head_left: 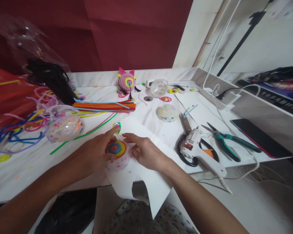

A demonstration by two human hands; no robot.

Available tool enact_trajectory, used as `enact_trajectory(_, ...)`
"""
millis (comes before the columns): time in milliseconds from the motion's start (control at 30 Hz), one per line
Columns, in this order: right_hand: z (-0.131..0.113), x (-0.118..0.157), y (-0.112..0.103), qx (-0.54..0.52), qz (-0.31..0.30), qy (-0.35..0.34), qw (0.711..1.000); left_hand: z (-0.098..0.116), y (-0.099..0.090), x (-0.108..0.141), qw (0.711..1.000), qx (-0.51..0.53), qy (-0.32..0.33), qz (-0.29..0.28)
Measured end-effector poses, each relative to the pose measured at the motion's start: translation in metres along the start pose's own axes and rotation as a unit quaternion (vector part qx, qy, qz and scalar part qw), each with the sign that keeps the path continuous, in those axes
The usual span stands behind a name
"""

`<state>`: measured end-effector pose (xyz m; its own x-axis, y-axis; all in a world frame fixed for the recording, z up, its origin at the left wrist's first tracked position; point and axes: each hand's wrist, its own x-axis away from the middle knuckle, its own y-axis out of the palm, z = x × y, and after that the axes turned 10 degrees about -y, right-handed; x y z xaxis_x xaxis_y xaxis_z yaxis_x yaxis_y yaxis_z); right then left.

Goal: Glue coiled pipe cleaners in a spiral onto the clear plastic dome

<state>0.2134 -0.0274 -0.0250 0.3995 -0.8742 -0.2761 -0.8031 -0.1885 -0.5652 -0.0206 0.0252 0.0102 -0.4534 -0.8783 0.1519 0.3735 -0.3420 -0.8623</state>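
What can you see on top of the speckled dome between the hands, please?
A disc of coloured rings sits on the speckled dome; the dome's surface directly beneath it is hidden.

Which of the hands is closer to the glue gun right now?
Right. The right hand is at the right side of the speckled dome, with the glue gun farther right; the left hand is at the dome's left, farther from the gun.
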Motion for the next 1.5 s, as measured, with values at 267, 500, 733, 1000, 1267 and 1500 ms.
enact_trajectory(267,-0.003,0.017,0.005,-0.019,0.013,0.033,0.999,0.01,-0.007,-0.003,0.999,0.025,0.01,-0.027)
enact_trajectory(500,-0.02,0.023,0.025,0.071,0.034,0.055,0.995,0.004,-0.016,-0.012,0.996,0.001,0.073,-0.06)
enact_trajectory(733,-0.028,0.03,0.061,0.078,0.106,0.044,0.99,-0.017,-0.033,-0.037,0.983,-0.028,0.14,-0.114)
enact_trajectory(1000,-0.014,0.037,0.028,0.169,0.061,-0.013,0.984,-0.016,-0.046,-0.052,0.977,-0.026,0.137,-0.16)
enact_trajectory(1267,-0.012,0.041,0.029,0.26,0.019,0.026,0.965,-0.004,-0.048,-0.064,0.976,-0.037,0.125,-0.177)
enact_trajectory(1500,-0.015,0.019,0.015,0.207,0.021,0.07,0.976,0.004,-0.052,-0.071,0.967,-0.033,0.173,-0.184)
